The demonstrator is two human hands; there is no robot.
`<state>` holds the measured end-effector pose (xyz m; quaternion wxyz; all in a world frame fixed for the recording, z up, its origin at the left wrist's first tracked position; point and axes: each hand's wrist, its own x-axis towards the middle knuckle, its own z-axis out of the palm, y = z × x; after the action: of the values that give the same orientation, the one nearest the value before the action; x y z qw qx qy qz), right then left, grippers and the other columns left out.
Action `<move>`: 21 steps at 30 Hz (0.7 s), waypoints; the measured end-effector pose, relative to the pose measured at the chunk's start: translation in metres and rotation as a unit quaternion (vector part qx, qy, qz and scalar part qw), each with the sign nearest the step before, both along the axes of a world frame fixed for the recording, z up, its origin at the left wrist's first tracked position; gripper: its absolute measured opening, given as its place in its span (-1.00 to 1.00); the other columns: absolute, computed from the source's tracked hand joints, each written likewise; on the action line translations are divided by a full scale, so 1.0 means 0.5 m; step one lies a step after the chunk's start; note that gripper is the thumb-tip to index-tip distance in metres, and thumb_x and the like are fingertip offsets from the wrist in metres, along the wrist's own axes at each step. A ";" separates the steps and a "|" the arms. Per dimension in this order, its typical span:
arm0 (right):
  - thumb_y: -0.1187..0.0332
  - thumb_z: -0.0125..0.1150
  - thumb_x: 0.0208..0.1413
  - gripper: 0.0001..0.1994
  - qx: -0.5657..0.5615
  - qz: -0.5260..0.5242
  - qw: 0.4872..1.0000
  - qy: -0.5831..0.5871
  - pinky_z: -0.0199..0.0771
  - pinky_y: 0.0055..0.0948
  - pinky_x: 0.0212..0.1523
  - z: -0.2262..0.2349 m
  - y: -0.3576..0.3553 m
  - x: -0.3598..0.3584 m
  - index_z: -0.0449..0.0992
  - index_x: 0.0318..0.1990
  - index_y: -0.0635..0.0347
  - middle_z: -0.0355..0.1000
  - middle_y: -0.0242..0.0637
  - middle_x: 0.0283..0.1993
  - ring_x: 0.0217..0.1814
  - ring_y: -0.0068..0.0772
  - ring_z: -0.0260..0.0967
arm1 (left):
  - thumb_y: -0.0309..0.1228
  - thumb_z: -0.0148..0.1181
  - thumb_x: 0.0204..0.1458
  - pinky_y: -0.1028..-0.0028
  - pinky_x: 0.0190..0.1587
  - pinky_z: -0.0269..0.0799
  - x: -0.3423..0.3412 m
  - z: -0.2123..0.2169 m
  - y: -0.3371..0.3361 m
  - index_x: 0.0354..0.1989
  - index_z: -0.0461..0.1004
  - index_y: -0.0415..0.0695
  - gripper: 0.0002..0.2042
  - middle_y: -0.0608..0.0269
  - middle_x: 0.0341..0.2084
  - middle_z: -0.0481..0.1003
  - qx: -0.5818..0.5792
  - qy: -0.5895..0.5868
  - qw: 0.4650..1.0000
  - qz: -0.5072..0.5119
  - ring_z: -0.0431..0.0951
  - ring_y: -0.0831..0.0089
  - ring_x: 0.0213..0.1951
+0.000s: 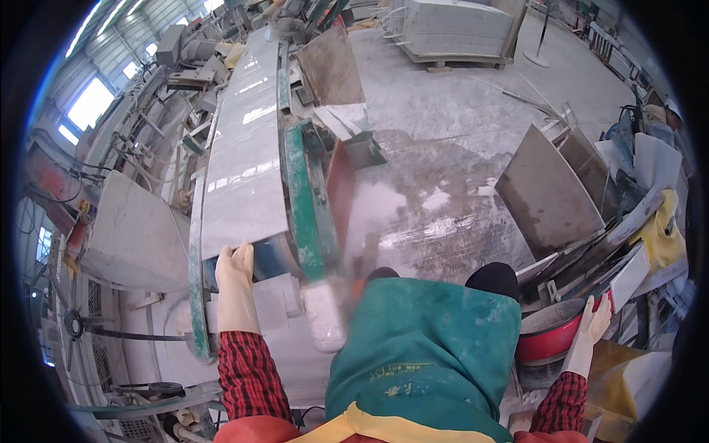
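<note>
Got a green apron [421, 347] nearest, smack between both grips. Got the right hand [593, 325] out wide in a cream glove, with fingertips at a small red edge, just beside a red tub [550, 341]; can't tell if closed on anything. Got the left hand [235, 269], gloved too, at the near edge of a pale glossy slab [247, 159], with fingers bunched together; can't tell if truly clamped. Can spot a dark blue surface [275, 255] just right of that grip, under the slab's edge, plus chipped green rails [301, 196] to either side. Can see the slab stretching away from the left grip, way up the line. Beyond the right grip, see brown panels [550, 188] leaning. Way past both hands, see a pale stack [458, 31] on the floor [428, 107].
</note>
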<state>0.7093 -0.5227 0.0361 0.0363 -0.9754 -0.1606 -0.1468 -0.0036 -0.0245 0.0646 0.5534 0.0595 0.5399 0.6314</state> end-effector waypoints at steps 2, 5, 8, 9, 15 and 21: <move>0.03 0.11 0.25 -0.43 -0.008 0.000 1.000 -0.001 0.22 -0.08 0.32 0.008 0.008 -0.019 0.34 0.31 0.15 0.33 -0.02 0.32 0.34 0.03 0.24 | -0.30 -0.01 0.34 0.26 0.14 0.55 0.014 -0.002 -0.021 0.30 0.11 -0.30 -0.53 -0.08 0.12 0.36 0.069 0.150 0.986 -0.036 0.52 0.10 0.05; 0.07 0.19 0.16 -0.45 0.011 0.014 0.996 -0.089 0.26 -0.06 0.24 0.002 0.004 -0.038 0.39 0.24 0.16 0.36 -0.03 0.26 0.26 0.06 0.28 | -0.34 0.05 0.32 0.32 0.24 0.39 0.068 -0.043 -0.001 0.42 0.03 -0.16 -0.45 -0.08 0.24 0.28 0.164 0.351 0.915 -0.110 0.41 0.20 0.19; 0.14 0.29 0.03 -0.47 0.061 0.014 0.996 -0.068 0.27 -0.05 0.18 0.038 0.063 -0.078 0.42 0.15 0.18 0.39 -0.07 0.16 0.18 0.04 0.30 | -0.49 0.00 0.29 0.27 0.28 0.34 0.121 -0.084 0.014 0.42 0.09 -0.20 -0.48 -0.12 0.22 0.35 0.272 0.523 0.783 -0.197 0.43 0.15 0.21; 0.17 0.31 -0.01 -0.47 0.066 0.012 0.996 -0.066 0.27 -0.06 0.17 0.045 0.071 -0.085 0.43 0.12 0.18 0.40 -0.08 0.13 0.16 0.02 0.30 | -0.54 0.03 0.23 0.23 0.29 0.31 0.166 -0.073 0.005 0.39 0.16 -0.23 -0.48 -0.14 0.20 0.38 0.292 0.534 0.766 -0.209 0.42 0.11 0.23; 0.22 0.32 -0.05 -0.52 0.102 0.019 0.990 -0.094 0.25 -0.14 0.18 0.059 0.072 -0.110 0.42 0.05 0.16 0.37 -0.18 0.04 0.14 -0.06 0.26 | -0.53 0.12 0.11 0.15 0.35 0.20 0.336 -0.048 -0.003 0.28 0.30 -0.26 -0.49 -0.17 0.19 0.39 0.375 0.707 0.522 -0.296 0.35 -0.08 0.24; 0.23 0.34 -0.07 -0.50 0.099 0.007 0.990 -0.101 0.24 -0.14 0.19 0.062 0.066 -0.132 0.44 0.06 0.16 0.35 -0.20 0.07 0.17 -0.08 0.24 | -0.60 0.03 0.08 0.10 0.29 0.23 0.338 -0.100 0.002 0.22 0.32 -0.31 -0.54 -0.18 0.12 0.41 0.346 0.745 0.489 -0.292 0.35 -0.14 0.17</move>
<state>0.6434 -0.4895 0.0671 0.1177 -0.9460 -0.1545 -0.2595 0.1652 -0.0233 0.0143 0.0322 0.8488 0.4410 0.2897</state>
